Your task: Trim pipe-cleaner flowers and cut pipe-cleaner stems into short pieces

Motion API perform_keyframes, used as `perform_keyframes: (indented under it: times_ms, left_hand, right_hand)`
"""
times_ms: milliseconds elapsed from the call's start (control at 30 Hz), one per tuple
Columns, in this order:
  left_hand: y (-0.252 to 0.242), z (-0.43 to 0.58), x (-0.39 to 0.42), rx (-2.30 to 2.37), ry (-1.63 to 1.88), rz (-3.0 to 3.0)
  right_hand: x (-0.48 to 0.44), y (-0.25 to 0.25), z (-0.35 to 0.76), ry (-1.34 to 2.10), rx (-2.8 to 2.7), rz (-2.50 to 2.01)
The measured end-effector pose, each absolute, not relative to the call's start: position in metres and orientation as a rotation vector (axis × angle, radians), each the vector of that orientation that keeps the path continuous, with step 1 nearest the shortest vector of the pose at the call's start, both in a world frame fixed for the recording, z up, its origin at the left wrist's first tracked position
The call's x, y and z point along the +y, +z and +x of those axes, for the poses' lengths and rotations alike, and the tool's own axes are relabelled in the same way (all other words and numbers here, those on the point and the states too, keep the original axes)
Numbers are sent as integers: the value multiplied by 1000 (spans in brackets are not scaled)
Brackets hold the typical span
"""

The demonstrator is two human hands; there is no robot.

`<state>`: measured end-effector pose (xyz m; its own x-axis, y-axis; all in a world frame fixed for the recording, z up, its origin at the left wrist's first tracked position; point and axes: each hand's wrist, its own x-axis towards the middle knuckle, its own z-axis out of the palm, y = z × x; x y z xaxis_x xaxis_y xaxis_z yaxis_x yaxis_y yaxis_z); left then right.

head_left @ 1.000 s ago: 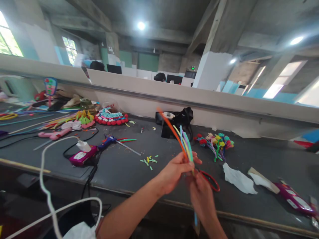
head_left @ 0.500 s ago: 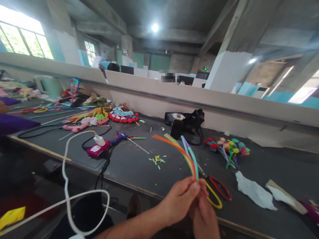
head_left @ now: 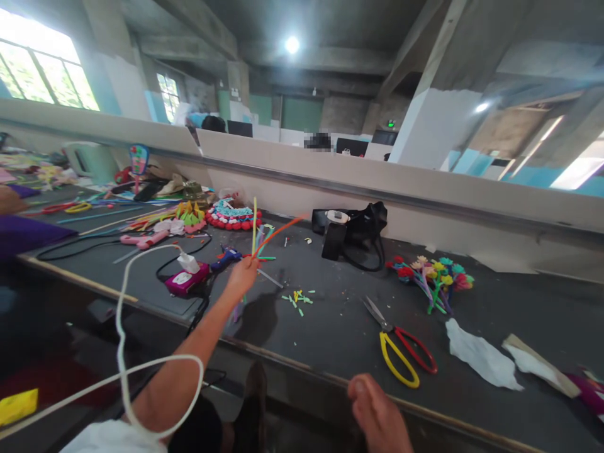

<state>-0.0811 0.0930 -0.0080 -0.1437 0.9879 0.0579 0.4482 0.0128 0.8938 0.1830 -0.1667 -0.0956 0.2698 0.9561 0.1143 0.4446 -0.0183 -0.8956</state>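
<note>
Over the middle left of the table my left hand [head_left: 244, 277] grips a bundle of pipe cleaners [head_left: 278, 233], with orange, yellow and purple ends fanning out above it and green and purple ends below. Behind that hand lies a blue glue gun [head_left: 229, 257] on the table. My right hand [head_left: 377, 412] is by the table's front edge with its fingers curled together; whatever is inside them, if anything, is hidden. Nearest to it are scissors [head_left: 399, 352] with one yellow and one red handle. Several small green and yellow offcuts [head_left: 298, 299] lie between the hands.
Pipe-cleaner flowers [head_left: 434, 283], a black bag [head_left: 368, 229] and white paper [head_left: 481, 358] lie at the right. A magenta power socket block [head_left: 186, 281], a pink glue gun [head_left: 146, 240] and a looping white cable [head_left: 121, 327] occupy the left. A low partition [head_left: 283, 179] runs behind.
My left hand has swung left and away from me with the pipe cleaners. My right hand has let go of them and dropped slightly, leaving the scissors in full view.
</note>
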Motion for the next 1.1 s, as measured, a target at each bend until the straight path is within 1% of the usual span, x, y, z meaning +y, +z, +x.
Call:
perform_keyframes:
  times_ms: [200, 367, 500, 600, 700, 867, 1100]
  left_hand:
    - [-34, -129, 131, 2064, 742, 1738]
    - [-43, -135, 135, 2216, 513, 1927]
    - [-33, -127, 137, 2205, 506, 2188]
    - [-25, -115, 150, 2076, 481, 2394]
    - [-25, -103, 172, 1944, 378, 2517]
    - [-36, -97, 203, 1952, 244, 2523]
    - [-49, -105, 228, 1987, 249, 2451]
  right_hand:
    - [-160, -86, 290, 314, -1130, -1841]
    - [-151, -89, 324, 111, -1117, -1971]
    - [-142, -96, 333, 115, -1106, -2027]
    - [-136, -101, 336, 111, -1086, -2036]
    - [-131, -102, 337, 129, -1056, -2020]
    - [-128, -99, 335, 198, -1010, -2036]
    - [-128, -107, 339, 264, -965, -2061]
